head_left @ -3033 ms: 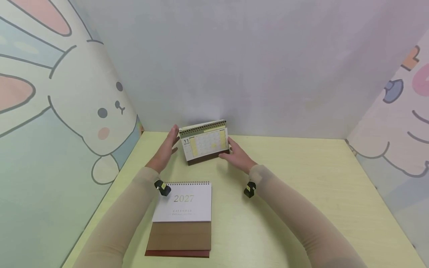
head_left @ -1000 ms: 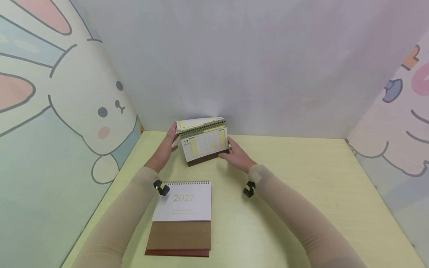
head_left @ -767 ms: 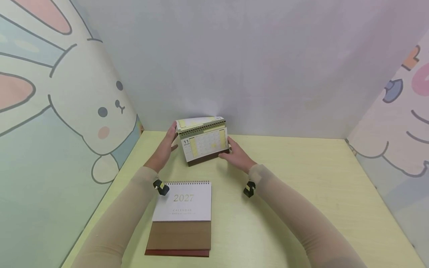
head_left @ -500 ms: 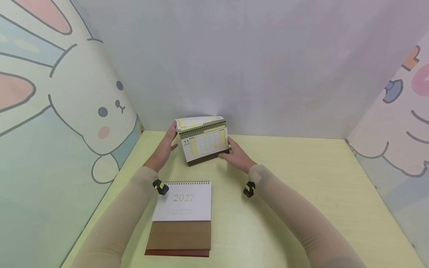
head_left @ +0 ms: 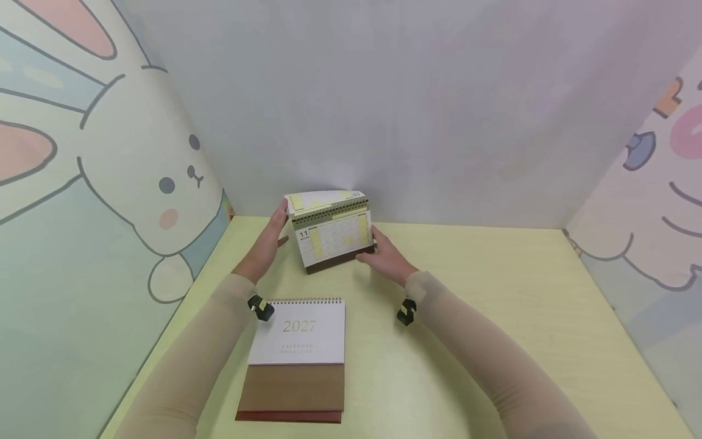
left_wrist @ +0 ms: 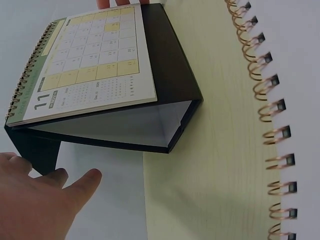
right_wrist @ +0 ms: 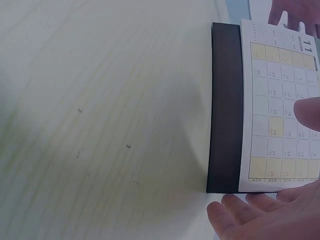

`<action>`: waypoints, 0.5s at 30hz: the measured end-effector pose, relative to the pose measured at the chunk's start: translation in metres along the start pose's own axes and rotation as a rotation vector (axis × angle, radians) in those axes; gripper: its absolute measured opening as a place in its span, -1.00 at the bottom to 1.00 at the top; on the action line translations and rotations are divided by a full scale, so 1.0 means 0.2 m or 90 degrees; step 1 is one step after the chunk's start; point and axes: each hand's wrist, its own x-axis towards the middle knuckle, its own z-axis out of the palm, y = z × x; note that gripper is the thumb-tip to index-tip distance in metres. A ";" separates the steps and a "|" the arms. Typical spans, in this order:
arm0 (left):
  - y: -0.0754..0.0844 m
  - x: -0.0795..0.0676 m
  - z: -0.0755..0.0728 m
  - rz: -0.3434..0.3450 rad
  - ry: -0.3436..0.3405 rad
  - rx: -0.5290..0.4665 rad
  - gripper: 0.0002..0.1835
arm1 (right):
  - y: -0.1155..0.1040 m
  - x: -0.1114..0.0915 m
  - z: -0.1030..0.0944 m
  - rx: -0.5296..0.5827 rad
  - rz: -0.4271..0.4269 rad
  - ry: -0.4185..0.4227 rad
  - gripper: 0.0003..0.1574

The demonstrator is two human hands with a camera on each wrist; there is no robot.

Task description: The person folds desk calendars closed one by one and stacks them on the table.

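Nearest lies a white spiral-bound 2027 calendar [head_left: 298,342]. Beyond, the right hand [head_left: 387,259] grips a yellow-and-white paper desk calendar [head_left: 338,238] before the pale wall [head_left: 439,122]; the left hand [head_left: 264,249], fingers straight, meets its upper left. Probably light, floppy-paged; hold its stiff dark-brown base [head_left: 336,261].

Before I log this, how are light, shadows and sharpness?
Head: soft light, a faint shadow on the tabletop beside the right sleeve, smallest lettering on the flat calendar unreadable. Left wrist: the big 11 on the standing calendar reads clearly. Right wrist: hazy tabletop, soft shadow beside the standing calendar.
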 end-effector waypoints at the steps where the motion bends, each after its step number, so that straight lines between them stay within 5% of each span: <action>1: 0.00 0.00 0.00 0.001 0.000 0.004 -0.19 | 0.00 0.00 0.00 0.000 -0.002 0.001 0.25; 15: 0.03 -0.01 -0.01 0.005 0.006 0.030 -0.19 | 0.02 0.02 0.00 -0.011 0.006 -0.005 0.29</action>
